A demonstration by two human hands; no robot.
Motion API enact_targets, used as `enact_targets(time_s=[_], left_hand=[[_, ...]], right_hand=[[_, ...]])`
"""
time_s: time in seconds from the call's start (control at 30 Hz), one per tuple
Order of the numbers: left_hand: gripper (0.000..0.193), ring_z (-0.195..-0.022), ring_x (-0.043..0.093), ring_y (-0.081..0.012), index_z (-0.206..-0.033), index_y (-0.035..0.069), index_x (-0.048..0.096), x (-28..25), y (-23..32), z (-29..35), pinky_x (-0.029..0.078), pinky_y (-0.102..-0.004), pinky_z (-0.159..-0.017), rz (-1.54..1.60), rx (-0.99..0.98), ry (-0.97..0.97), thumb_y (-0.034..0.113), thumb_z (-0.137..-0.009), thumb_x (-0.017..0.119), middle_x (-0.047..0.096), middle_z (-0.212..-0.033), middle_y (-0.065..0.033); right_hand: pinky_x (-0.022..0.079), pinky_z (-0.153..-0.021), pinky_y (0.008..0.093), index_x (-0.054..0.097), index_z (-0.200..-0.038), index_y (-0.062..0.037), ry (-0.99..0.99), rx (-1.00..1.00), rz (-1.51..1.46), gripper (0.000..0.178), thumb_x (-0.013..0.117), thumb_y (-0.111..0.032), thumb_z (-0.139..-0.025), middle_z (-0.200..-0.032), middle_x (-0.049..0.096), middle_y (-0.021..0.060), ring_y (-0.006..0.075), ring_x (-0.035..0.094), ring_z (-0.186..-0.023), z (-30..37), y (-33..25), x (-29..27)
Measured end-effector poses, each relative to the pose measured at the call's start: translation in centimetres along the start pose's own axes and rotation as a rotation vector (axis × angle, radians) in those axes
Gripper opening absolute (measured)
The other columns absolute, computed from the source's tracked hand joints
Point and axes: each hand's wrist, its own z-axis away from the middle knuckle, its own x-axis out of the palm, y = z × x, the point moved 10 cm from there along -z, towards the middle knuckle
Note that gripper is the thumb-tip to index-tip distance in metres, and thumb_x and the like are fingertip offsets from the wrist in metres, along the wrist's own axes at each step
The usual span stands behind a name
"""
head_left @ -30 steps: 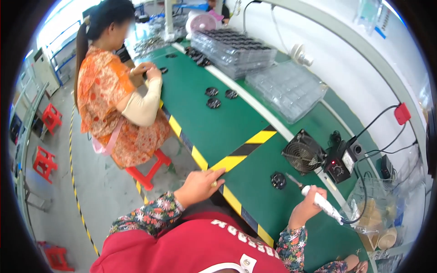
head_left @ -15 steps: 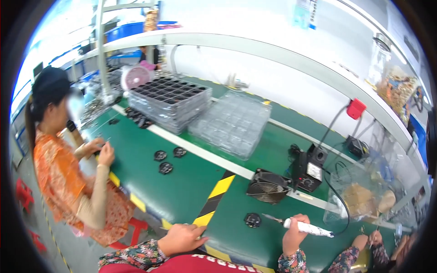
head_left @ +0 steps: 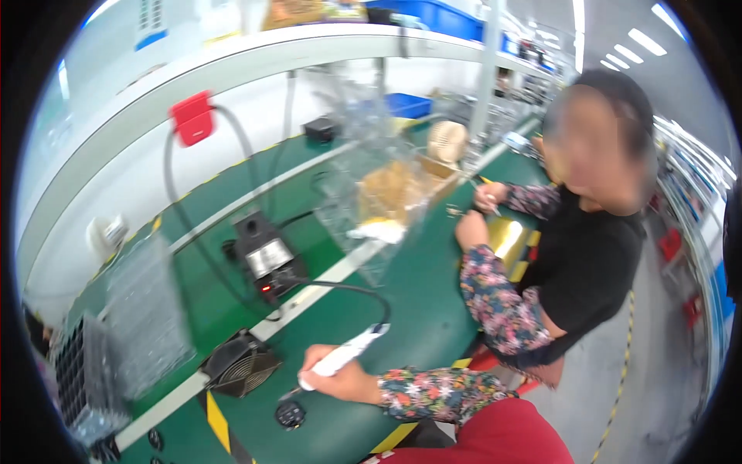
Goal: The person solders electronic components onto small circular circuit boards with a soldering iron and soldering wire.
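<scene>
My right hand (head_left: 349,380) is closed around the white, wrapped handle of a soldering iron (head_left: 354,349). Its metal tip points down and left, right by the upper edge of a small round black part (head_left: 291,415) lying on the green bench top; whether they touch I cannot tell. From the handle's back end a black cord runs to a black soldering station (head_left: 267,254) with a small red light. A square black fan (head_left: 241,363) with a wire guard sits just left of the hand. My left hand is out of view.
At the right a co-worker in black, with floral sleeves, holds both hands (head_left: 473,216) over the bench beside a shiny gold sheet (head_left: 508,238). Clear plastic trays (head_left: 147,301) lie far left. Behind the station are plastic bags (head_left: 379,193). A red cord holder (head_left: 192,118) hangs overhead.
The view has swung to the right, bringing the co-worker at the right into sight. My left hand and the orange-clad co-worker have left the picture. The soldering iron stays in my right hand.
</scene>
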Motion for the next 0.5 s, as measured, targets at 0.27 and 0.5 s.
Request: enact_targets(time_s=[0.27,0.5], left_hand=[[0.025,-0.038,0.042,-0.0238,-0.104,0.014,0.064,-0.9,-1.8,0.8,0.036,-0.0364,-0.038,-0.109,-0.259,0.081,0.024,-0.081,0.057,0.047,-0.049,-0.0048],[0.026,-0.039,0.046,-0.0209,-0.106,0.013,0.064,-1.7,-1.0,0.5,0.037,-0.0342,-0.038,-0.311,-0.269,0.119,0.019,-0.081,0.058,0.051,-0.051,-0.0056]], right_hand=[[0.037,-0.054,0.0220,0.051,-0.075,-0.0044,-0.009,-0.047,0.026,0.012,0.062,-0.008,-0.080,-0.069,0.052,0.0005,0.0058,0.049,-0.062,0.0,-0.2,0.0],[0.036,-0.053,0.0222,0.050,-0.072,-0.0054,-0.037,-0.067,0.021,0.015,0.062,-0.009,-0.079,-0.065,0.050,-0.0011,0.0049,0.046,-0.060,-0.2,0.1,0.9]])
